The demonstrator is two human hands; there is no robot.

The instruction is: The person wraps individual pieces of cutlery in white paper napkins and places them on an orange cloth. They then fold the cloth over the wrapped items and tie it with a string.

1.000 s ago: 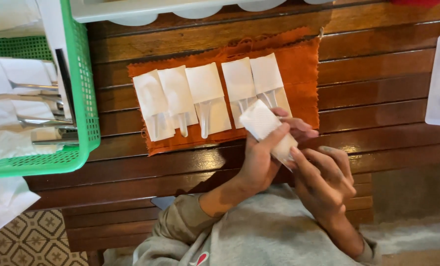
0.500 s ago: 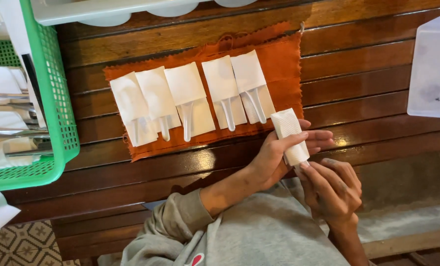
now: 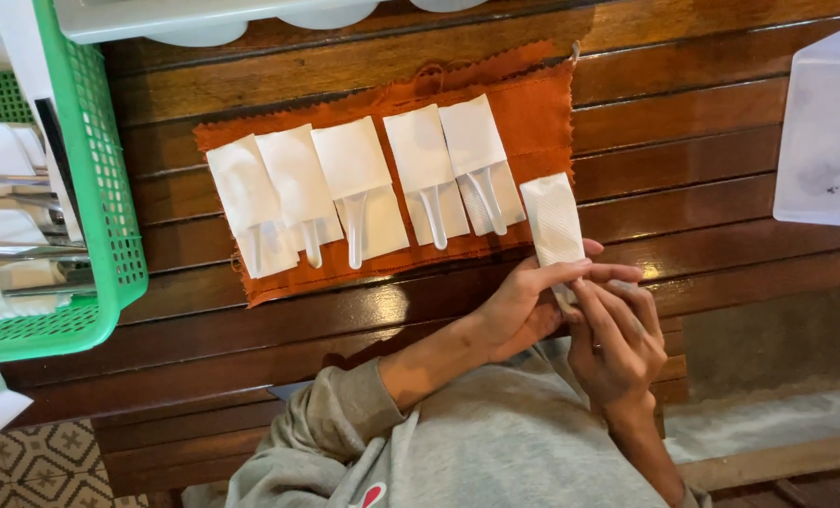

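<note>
The wrapped packet point(image 3: 553, 221) has moved onto the orange cloth point(image 3: 542, 103), both hands pinching its lower end.

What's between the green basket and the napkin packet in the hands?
In the head view, five white napkin-wrapped spoons lie in a row on an orange cloth, between the green basket and the napkin packet held by both hands.

left hand point(image 3: 523, 306): my fingers pinch the wrapped napkin point(image 3: 553, 224) from the side
right hand point(image 3: 613, 343): fingertips at its lower end
orange cloth point(image 3: 542, 113): just beyond my hands, five wrapped white spoons point(image 3: 359, 202) in a row
</note>
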